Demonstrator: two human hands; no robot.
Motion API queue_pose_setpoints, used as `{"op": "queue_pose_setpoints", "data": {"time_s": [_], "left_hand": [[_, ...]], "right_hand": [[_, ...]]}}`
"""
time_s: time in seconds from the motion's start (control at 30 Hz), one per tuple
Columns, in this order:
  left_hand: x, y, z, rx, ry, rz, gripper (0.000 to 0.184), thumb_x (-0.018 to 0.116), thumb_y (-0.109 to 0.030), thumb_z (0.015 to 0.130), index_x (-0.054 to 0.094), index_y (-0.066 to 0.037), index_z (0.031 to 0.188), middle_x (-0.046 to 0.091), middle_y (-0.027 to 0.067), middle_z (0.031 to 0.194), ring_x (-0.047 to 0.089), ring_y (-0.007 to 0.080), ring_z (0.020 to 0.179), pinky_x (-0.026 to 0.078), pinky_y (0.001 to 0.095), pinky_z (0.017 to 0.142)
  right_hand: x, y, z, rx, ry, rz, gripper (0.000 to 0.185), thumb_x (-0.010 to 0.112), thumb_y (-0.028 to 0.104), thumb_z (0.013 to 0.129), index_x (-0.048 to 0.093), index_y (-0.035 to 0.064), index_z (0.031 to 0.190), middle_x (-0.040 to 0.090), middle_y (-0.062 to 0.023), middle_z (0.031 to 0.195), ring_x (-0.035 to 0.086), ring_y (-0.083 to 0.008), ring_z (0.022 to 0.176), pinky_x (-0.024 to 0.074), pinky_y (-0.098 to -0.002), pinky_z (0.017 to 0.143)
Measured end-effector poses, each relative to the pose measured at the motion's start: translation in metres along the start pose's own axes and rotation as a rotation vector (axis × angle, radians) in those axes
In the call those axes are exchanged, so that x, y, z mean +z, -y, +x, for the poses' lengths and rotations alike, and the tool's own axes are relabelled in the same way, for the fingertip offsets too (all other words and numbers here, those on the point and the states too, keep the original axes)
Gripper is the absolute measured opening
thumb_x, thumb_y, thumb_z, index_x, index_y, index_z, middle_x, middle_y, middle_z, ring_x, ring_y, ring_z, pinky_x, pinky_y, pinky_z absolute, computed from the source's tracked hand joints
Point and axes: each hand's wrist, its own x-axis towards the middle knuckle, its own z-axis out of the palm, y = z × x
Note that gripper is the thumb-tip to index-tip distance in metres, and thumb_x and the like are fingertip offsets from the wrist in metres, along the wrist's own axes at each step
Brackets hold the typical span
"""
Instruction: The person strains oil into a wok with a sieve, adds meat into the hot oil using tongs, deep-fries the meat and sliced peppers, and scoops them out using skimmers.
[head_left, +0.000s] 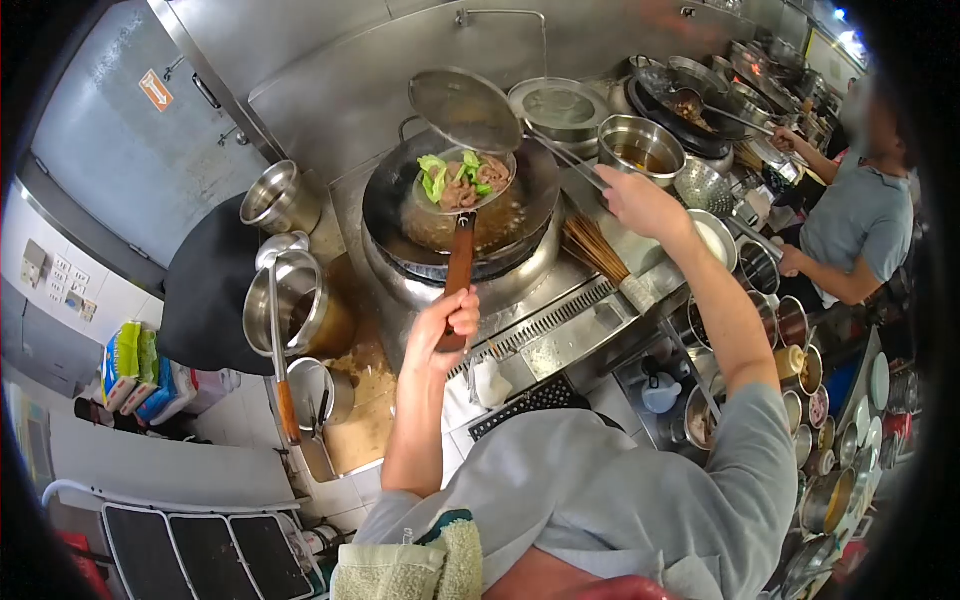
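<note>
My left hand point(441, 326) is closed round the wooden handle point(460, 255) of a ladle. The ladle's bowl holds sliced meat point(466, 187) and green vegetable pieces point(434, 177) above a large wok point(390, 215) with brown liquid in it. My right hand point(640, 205) grips the metal handle of a round strainer point(465, 108), which is raised and tilted just above the ladle's food. Beneath my right forearm, a bamboo brush point(596, 250) lies on the stove's edge.
A pot of brown liquid point(641, 150) and a lidded pot point(560, 107) stand behind my right hand. Metal pots point(282, 198) and a long-handled ladle point(279, 345) are at the left. On the right, a co-worker point(860, 215) handles another wok point(675, 105).
</note>
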Motion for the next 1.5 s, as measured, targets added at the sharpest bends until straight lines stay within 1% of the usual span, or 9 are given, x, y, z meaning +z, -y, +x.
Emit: {"op": "queue_pose_setpoints", "data": {"time_s": [0.27,0.33,0.43,0.87,1.0,1.03,1.17,1.4,1.5], "left_hand": [[-0.013,0.015,-0.034,0.113,-0.049,0.269,0.017,0.048,-0.006,0.093,0.044,0.000,0.108,0.047,0.0027,0.078,0.038,0.0046,0.054,0.034,0.0187,0.044],[0.000,0.008,-0.042,0.162,-0.041,0.310,0.017,0.048,-0.006,0.092,0.045,-0.001,0.108,0.048,0.0022,0.077,0.037,0.0042,0.052,0.033,0.0188,0.042],[0.037,-0.018,-0.051,0.225,-0.038,0.378,0.017,0.048,-0.006,0.092,0.046,-0.001,0.108,0.048,0.0021,0.076,0.037,0.0042,0.051,0.033,0.0181,0.040],[0.065,-0.050,-0.061,0.305,-0.066,0.421,0.020,0.051,-0.006,0.092,0.045,0.003,0.108,0.045,0.0022,0.074,0.037,0.0037,0.052,0.032,0.0171,0.040],[0.056,-0.041,-0.065,0.318,-0.146,0.394,0.024,0.048,-0.004,0.092,0.044,0.007,0.112,0.042,0.0027,0.074,0.035,0.0032,0.049,0.031,0.0170,0.036],[0.053,-0.042,-0.067,0.308,-0.114,0.388,0.024,0.049,-0.003,0.091,0.045,0.007,0.113,0.040,0.0018,0.073,0.035,0.0033,0.049,0.031,0.0170,0.036],[0.048,-0.045,-0.074,0.326,-0.144,0.428,0.025,0.049,-0.001,0.090,0.045,0.007,0.113,0.040,0.0013,0.072,0.035,0.0033,0.049,0.031,0.0170,0.036],[0.042,-0.050,-0.092,0.324,-0.137,0.429,0.029,0.052,0.003,0.084,0.044,0.004,0.112,0.042,0.0014,0.072,0.036,0.0033,0.050,0.031,0.0173,0.039],[0.032,-0.047,-0.100,0.342,-0.237,0.528,0.030,0.053,0.002,0.083,0.044,0.002,0.112,0.043,0.0020,0.073,0.036,0.0035,0.050,0.031,0.0170,0.038]], "right_hand": [[-0.025,-0.003,-0.006,0.162,-0.092,0.030,0.038,0.051,0.009,0.086,0.049,-0.0005,0.123,0.060,-0.0276,0.101,0.056,-0.0426,0.098,0.0440,-0.0456,0.085],[-0.018,-0.033,0.003,0.092,-0.119,-0.012,0.037,0.049,0.009,0.087,0.048,-0.0007,0.123,0.063,-0.0253,0.086,0.062,-0.0391,0.078,0.0491,-0.0442,0.069],[-0.011,-0.060,0.019,0.261,-0.008,0.211,0.031,0.045,0.008,0.090,0.049,-0.0013,0.120,0.050,-0.0091,0.054,0.045,-0.0157,0.040,0.0360,-0.0330,0.035],[0.089,-0.106,0.075,0.362,0.593,0.847,0.006,0.048,0.006,0.087,0.051,0.0032,0.091,0.049,-0.0021,0.067,0.040,-0.0056,0.045,0.0306,-0.0220,0.034],[0.103,-0.086,0.059,0.387,0.760,1.166,0.008,0.047,0.004,0.087,0.048,0.0030,0.095,0.047,-0.0017,0.070,0.038,-0.0037,0.045,0.0260,-0.0185,0.032],[0.113,-0.091,0.057,0.350,0.815,1.211,0.022,0.048,0.003,0.088,0.045,0.0001,0.110,0.047,-0.0027,0.073,0.036,-0.0031,0.045,0.0252,-0.0174,0.031],[0.122,-0.085,0.034,0.446,0.771,1.437,0.048,0.050,0.003,0.090,0.029,-0.0015,0.133,0.047,-0.0034,0.075,0.032,-0.0020,0.044,0.0248,-0.0159,0.031],[0.074,-0.102,0.007,0.480,0.679,1.616,0.044,0.050,0.002,0.089,0.034,-0.0023,0.129,0.046,-0.0025,0.074,0.031,0.0001,0.045,0.0209,-0.0141,0.031],[0.010,-0.102,0.000,0.411,0.490,1.338,0.037,0.049,0.003,0.087,0.042,-0.0028,0.122,0.046,-0.0015,0.072,0.033,-0.0005,0.045,0.0215,-0.0153,0.030]]}}
